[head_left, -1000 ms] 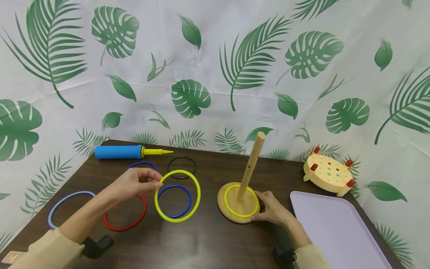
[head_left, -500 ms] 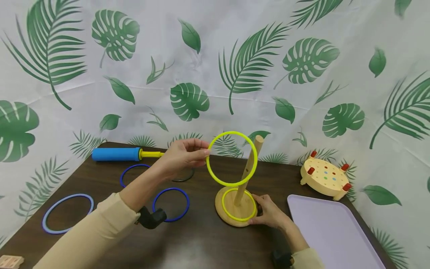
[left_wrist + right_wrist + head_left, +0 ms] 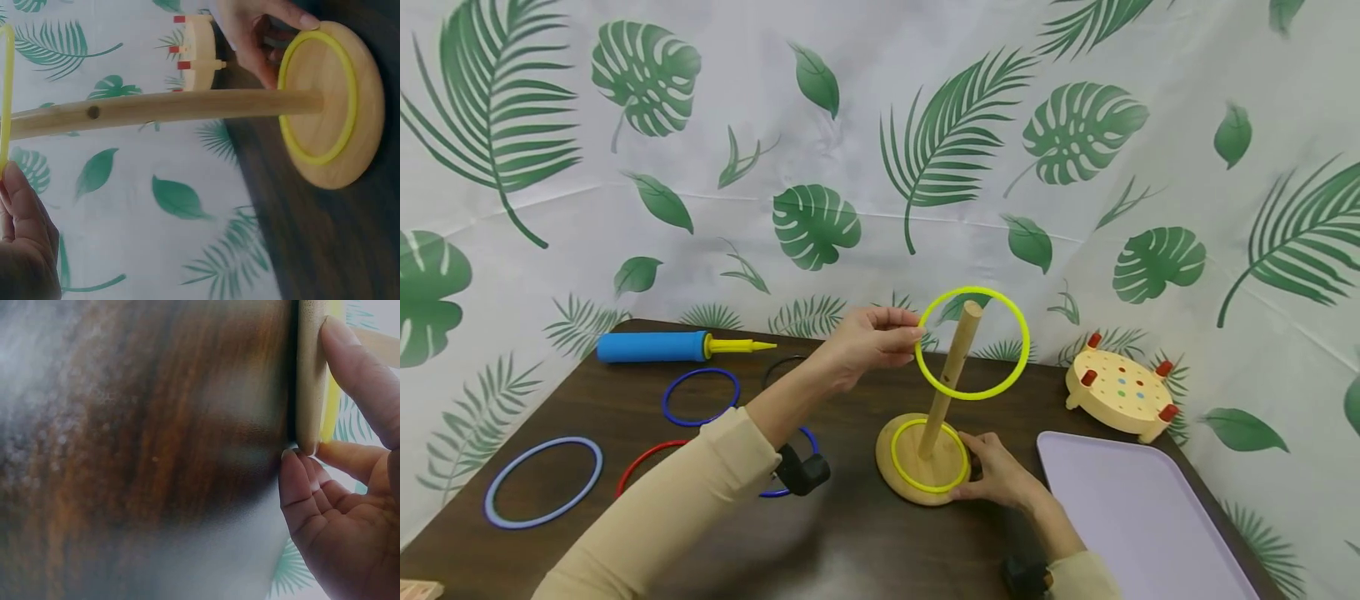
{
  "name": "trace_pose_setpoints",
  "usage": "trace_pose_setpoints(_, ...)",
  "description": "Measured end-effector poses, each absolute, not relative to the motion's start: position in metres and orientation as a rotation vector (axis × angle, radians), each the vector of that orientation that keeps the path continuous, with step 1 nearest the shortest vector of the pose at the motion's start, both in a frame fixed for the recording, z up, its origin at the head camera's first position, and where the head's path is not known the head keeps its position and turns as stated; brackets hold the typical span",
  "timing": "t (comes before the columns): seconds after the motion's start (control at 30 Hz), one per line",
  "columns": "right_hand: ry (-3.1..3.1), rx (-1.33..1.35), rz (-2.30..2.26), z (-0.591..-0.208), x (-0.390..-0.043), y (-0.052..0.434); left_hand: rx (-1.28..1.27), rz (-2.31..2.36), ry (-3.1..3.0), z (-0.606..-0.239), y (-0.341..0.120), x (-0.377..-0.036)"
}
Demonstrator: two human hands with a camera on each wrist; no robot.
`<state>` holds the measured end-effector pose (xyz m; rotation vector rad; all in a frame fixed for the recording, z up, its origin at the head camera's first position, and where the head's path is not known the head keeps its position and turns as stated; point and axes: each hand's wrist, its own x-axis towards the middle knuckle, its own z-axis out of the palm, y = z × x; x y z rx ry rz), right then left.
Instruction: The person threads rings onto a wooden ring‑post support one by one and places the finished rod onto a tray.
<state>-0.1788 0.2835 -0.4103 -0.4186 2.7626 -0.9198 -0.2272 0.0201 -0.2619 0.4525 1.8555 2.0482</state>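
Yellow ring (image 3: 973,343): pinched by the left hand (image 3: 868,340), held round the peg (image 3: 951,375) tip.
Right hand (image 3: 998,468): fingers curled on the wooden base (image 3: 913,487), steadying it.
Next: probably lowering, kept level.

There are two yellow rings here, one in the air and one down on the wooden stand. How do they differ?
The raised yellow ring is pinched by the left hand and stands nearly upright around the top of the peg; the lower yellow ring lies flat on the wooden base, untouched by that hand. The raised one looks larger. The right hand steadies the base beside the lower ring. Both are thin yellow hoops.
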Motion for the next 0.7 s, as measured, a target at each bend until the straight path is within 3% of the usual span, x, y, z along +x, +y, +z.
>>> trace_pose_setpoints(0.2, 2.784, -0.462, -0.881, -0.41, -0.181, 0.284, 0.293, 1.999, 1.868, -0.29, 0.027, -0.237)
trace_pose_setpoints(0.5, 2.791, -0.42, -0.913, -0.409, -0.18, 0.283, 0.034, 1.863, 1.963, -0.374, 0.026, -0.242)
trace_pose_setpoints(0.7, 2.793, -0.414, -0.911, -0.413, -0.181, 0.284, -0.055, 1.775, 2.019, -0.396, 0.03, -0.239)
